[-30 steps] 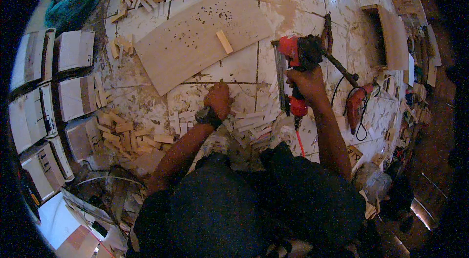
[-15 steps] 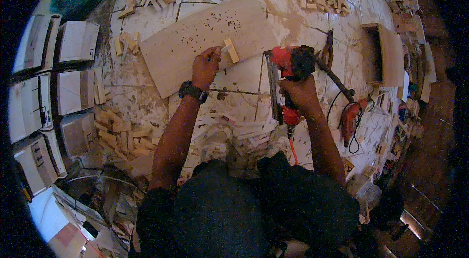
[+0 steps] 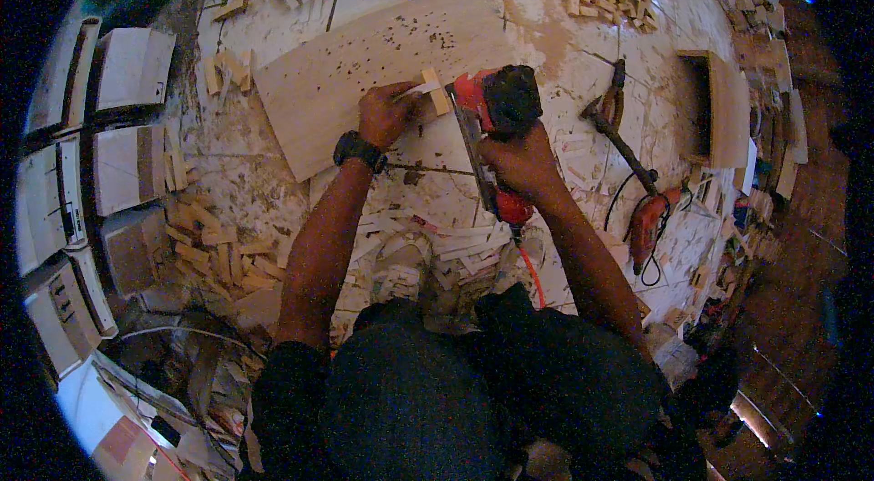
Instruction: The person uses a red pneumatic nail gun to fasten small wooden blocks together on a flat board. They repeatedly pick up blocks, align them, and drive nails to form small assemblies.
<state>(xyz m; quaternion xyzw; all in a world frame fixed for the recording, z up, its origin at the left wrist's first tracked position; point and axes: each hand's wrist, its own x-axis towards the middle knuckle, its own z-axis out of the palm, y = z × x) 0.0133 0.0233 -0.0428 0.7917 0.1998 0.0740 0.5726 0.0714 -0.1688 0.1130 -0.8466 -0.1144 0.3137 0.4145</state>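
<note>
While the right grip (image 3: 525,164) clamps a red and black nailer (image 3: 493,104), left grip (image 3: 384,115) pinching a pale strip (image 3: 418,90)

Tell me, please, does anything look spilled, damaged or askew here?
Dark specks are scattered over the board, marring its otherwise plain surface; holes or debris, I cannot tell. It also lies askew to the floor tiles.

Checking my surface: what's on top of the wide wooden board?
The wooden board bears dark specks and a small wood block by its near edge. The left hand, holding a pale strip, hides part of it; what's beneath hand or block is covered.
</note>
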